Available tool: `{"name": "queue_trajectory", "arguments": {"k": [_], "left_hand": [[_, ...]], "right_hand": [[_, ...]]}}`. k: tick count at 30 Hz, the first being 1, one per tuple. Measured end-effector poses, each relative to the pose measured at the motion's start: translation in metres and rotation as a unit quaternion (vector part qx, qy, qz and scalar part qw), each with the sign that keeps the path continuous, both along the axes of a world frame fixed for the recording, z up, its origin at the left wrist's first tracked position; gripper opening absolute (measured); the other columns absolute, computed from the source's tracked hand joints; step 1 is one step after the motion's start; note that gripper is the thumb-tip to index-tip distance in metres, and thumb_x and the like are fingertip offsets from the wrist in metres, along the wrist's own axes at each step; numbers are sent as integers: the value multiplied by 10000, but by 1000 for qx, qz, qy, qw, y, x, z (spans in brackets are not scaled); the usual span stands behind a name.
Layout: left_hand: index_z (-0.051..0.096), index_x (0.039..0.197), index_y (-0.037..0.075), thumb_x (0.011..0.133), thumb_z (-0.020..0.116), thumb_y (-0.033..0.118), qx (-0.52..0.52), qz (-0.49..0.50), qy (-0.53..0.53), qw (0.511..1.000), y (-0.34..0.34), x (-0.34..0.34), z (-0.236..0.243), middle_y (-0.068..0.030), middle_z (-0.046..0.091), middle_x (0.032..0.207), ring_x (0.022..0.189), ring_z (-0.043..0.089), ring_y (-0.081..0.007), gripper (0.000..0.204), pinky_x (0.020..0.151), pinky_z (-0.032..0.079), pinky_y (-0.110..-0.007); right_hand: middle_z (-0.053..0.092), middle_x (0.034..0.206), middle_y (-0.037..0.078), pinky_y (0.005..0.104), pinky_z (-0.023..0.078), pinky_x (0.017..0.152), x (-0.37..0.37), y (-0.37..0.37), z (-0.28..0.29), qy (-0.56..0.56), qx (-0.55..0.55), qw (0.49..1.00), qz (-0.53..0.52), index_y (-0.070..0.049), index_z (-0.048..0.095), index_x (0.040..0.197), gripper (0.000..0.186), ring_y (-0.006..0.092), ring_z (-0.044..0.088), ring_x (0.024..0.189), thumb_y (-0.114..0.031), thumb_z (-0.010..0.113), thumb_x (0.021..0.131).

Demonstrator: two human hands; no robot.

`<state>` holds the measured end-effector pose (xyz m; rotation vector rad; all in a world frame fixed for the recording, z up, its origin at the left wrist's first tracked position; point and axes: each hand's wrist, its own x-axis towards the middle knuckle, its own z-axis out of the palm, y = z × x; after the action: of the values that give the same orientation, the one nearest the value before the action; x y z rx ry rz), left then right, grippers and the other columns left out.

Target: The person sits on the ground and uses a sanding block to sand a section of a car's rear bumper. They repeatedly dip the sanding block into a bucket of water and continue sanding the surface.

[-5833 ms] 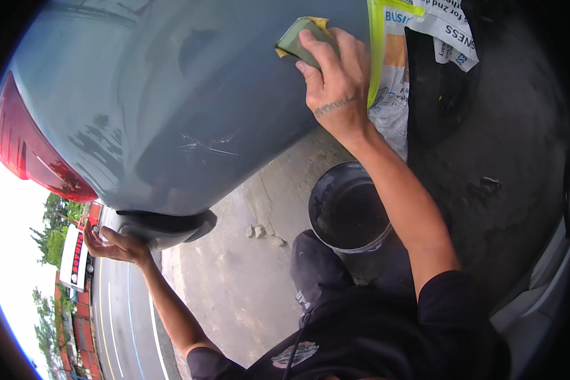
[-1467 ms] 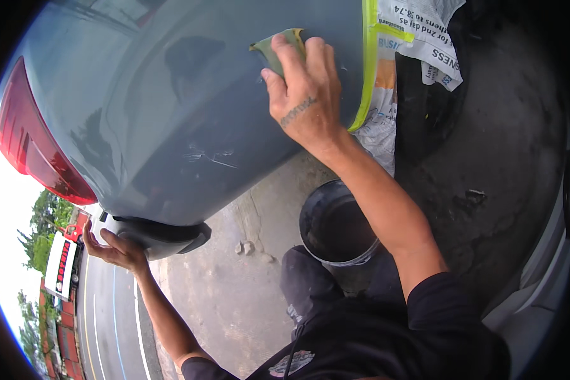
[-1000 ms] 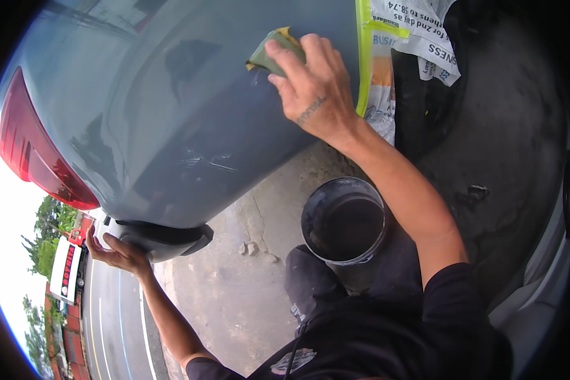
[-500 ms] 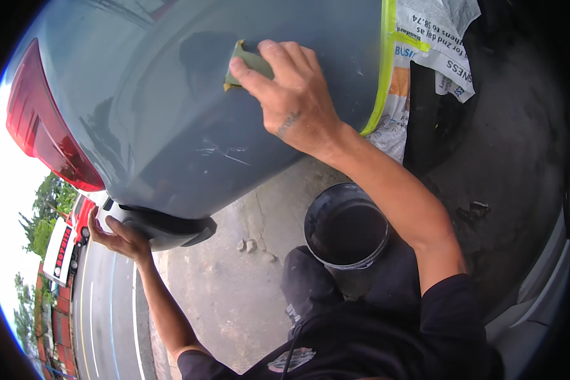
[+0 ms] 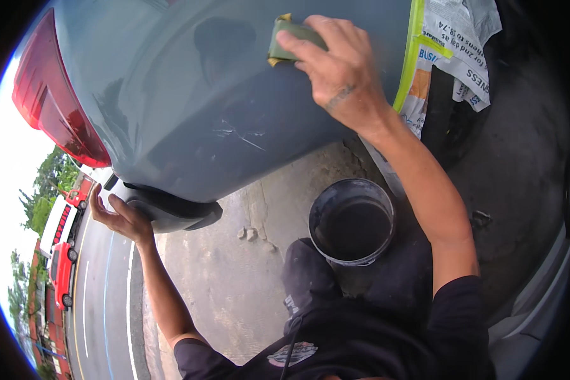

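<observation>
My right hand (image 5: 347, 79) grips a green pad (image 5: 286, 41) with yellowish edges, against the upper part of a grey-blue car body panel (image 5: 164, 107). Pale scratches (image 5: 237, 133) mark the panel below it. My left hand (image 5: 121, 215) is open, fingers loosely curved and apart, at the black and grey lower bumper piece (image 5: 177, 215). A red tail light (image 5: 57, 95) is to the upper left. To the right of my right hand, yellow-green tape (image 5: 416, 19) holds printed newspaper (image 5: 462, 38) along the panel's edge.
A dark bucket (image 5: 351, 221) stands on the concrete ground (image 5: 202, 278) by my knees, its interior dark. Dark wheel-well area lies right of the paper. A road (image 5: 101, 304) runs at the left, with a red car (image 5: 62, 272), a truck with a white box (image 5: 57, 221) and trees beyond.
Over the last second my right hand and pad moved down and left, then back up and right. My left hand stays at the bumper. A red car has appeared on the road.
</observation>
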<state>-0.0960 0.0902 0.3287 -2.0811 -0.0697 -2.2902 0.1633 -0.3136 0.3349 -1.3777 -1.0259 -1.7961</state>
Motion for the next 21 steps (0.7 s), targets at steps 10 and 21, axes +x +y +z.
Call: {"name": "queue_trajectory", "arguments": {"k": [10,21], "left_hand": [[451,1499,-32,1125,537,222,-12,19,8,1000,5,-10,2,-201,567,1472,1357,581,-334,460,1193,418,-497],[483,1486,-31,1088,516,126,-2,-4,16,1000,5,-4,0,-221,595,1434,1359,582,-352,429,1205,391,-508]], "right_hand": [[672,1056,109,428,496,840,-10,26,2,-15,15,1000,-8,-140,797,1159,365,281,644,954,-61,783,803],[674,1064,110,433,491,863,-6,12,12,46,24,998,-28,-111,779,1210,429,284,646,984,-62,808,785]]}}
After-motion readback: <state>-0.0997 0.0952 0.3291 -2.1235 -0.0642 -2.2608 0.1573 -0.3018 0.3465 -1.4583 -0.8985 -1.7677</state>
